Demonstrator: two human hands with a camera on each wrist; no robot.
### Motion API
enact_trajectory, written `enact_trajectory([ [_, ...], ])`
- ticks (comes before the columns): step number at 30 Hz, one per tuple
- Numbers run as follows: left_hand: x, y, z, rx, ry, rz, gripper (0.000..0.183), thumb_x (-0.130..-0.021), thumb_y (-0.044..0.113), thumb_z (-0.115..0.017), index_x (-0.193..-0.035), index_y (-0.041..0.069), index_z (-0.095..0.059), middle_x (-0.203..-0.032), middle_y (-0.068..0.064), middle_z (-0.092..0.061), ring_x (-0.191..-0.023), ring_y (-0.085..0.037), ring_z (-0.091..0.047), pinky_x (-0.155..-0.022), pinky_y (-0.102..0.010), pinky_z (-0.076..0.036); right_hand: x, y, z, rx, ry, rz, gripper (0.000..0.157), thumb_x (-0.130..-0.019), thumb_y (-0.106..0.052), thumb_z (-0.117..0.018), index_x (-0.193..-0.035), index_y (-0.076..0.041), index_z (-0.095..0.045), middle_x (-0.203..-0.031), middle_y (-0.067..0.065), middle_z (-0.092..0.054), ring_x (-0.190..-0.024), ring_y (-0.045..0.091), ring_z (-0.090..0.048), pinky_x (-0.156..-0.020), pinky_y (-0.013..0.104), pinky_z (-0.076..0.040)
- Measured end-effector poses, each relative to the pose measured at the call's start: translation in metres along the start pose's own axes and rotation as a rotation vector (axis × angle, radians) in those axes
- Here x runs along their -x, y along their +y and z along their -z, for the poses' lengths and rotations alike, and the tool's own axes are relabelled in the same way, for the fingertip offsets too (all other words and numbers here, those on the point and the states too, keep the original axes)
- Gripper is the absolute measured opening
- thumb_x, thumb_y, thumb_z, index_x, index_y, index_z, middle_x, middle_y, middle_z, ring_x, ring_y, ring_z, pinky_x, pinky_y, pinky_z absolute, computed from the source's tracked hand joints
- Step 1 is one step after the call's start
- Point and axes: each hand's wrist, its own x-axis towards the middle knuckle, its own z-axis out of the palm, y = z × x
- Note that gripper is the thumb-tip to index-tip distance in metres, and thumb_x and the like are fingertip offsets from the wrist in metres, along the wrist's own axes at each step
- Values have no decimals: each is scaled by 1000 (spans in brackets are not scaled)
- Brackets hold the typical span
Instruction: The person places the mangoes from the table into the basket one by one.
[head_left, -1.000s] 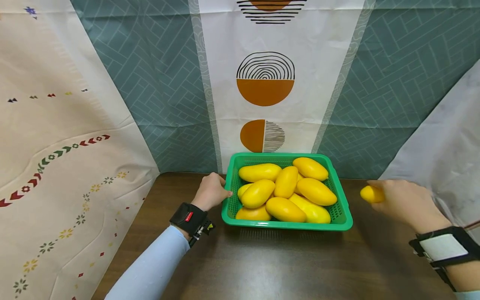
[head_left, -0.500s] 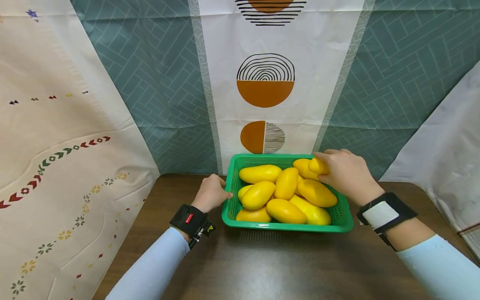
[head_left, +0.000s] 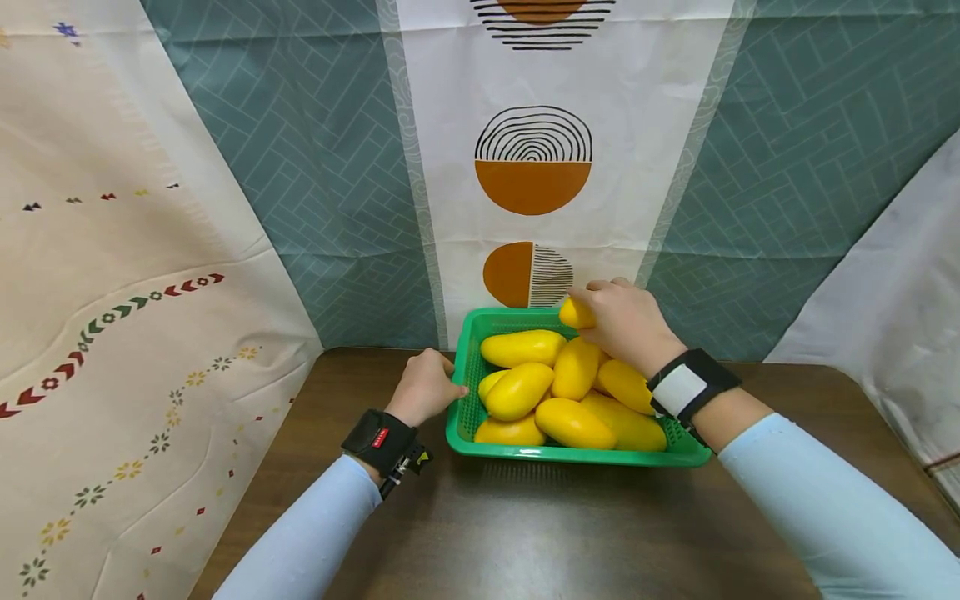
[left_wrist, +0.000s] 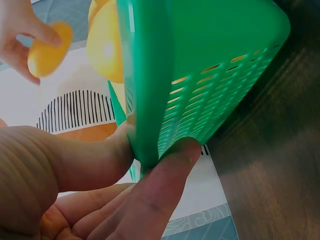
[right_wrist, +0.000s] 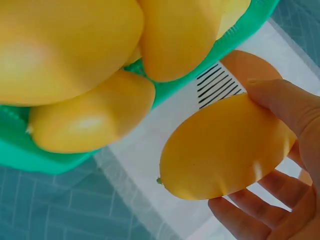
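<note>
A green plastic basket (head_left: 577,455) full of several yellow mangoes (head_left: 519,391) stands on the dark wooden table. My left hand (head_left: 422,388) pinches the basket's left rim; in the left wrist view the thumb lies inside and the fingers (left_wrist: 165,185) outside the green wall. Over the back edge of the basket, my right hand (head_left: 626,321) holds one mango (right_wrist: 225,147) between thumb and fingers. That mango is above the others, and in the head view the hand covers most of it. The back right mangoes are partly hidden behind the right hand and wrist.
A patterned cloth (head_left: 367,167) hangs right behind the basket. Pale cloths (head_left: 135,375) border the table on the left and right. Brown tabletop (head_left: 525,533) extends in front of the basket.
My right hand has carried the mango from the table's right side leftward and over the back of the basket. The left hand has stayed on the rim.
</note>
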Motion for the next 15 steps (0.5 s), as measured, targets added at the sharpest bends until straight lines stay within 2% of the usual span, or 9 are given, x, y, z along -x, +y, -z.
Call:
enact_trajectory([
  [7,0,0,-1,-2,-8,-4,38,-77,20,-78,-107,-2,-69,-99,-12,-69,-74,-16,-65,-59,-25,-55,-18,-25,-12,3,-22,70,55,-74,-29,-79,-125,-21,-59,-113,7,-64,-92,30,-58,-71,43,-56],
  [15,1,0,1,3,-16,4,37,-77,21,-77,-106,-1,-69,-95,-11,-69,-71,-15,-65,-58,-25,-55,-34,-58,-25,-23,-42,200,59,-76,-30,-78,-130,-21,-56,-122,9,-61,-100,27,-57,-79,38,-56],
])
